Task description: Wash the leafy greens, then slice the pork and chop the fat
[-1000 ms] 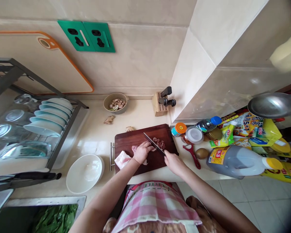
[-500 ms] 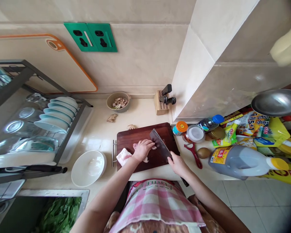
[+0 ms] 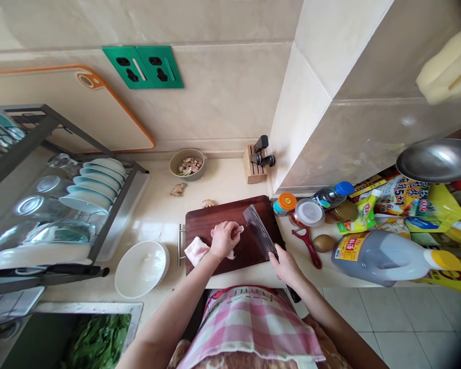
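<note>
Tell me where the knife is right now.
In the head view, the knife is in the right hand, its blade over the right half of the dark cutting board, to the right of the left hand.

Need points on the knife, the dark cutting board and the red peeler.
Knife (image 3: 259, 229): head view, middle of the blade.
Dark cutting board (image 3: 203, 220): head view, bare surface toward its upper left.
Red peeler (image 3: 313, 251): head view, on the handle.
</note>
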The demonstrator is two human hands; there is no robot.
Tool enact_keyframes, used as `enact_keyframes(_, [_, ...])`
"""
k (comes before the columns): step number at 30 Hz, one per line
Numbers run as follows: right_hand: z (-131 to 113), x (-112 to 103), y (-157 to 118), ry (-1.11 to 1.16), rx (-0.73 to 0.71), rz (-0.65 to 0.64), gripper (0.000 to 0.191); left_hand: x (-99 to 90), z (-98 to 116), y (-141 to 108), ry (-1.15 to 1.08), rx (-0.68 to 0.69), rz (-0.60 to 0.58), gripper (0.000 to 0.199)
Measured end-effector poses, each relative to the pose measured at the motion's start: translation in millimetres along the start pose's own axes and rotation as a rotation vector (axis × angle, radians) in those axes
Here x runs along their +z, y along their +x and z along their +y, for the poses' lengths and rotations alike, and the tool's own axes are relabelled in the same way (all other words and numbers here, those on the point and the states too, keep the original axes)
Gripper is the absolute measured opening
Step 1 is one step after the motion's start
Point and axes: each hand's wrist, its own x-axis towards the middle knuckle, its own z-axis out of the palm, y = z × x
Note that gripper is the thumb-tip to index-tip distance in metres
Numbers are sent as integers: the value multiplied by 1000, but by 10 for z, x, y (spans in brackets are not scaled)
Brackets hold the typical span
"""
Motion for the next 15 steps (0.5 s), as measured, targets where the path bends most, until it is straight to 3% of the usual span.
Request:
enact_keyframes(4, [-4, 27, -12, 12, -47, 17, 22, -13, 43, -119, 48, -10, -12, 18])
enact_keyframes(12, [-116, -64, -205, -102, -158, 22, 23, 19, -31, -205, 63, 221, -95, 27])
enact_keyframes(15, [-145, -103, -248, -183, -191, -8, 22, 75, -55, -187, 73, 216, -90, 26])
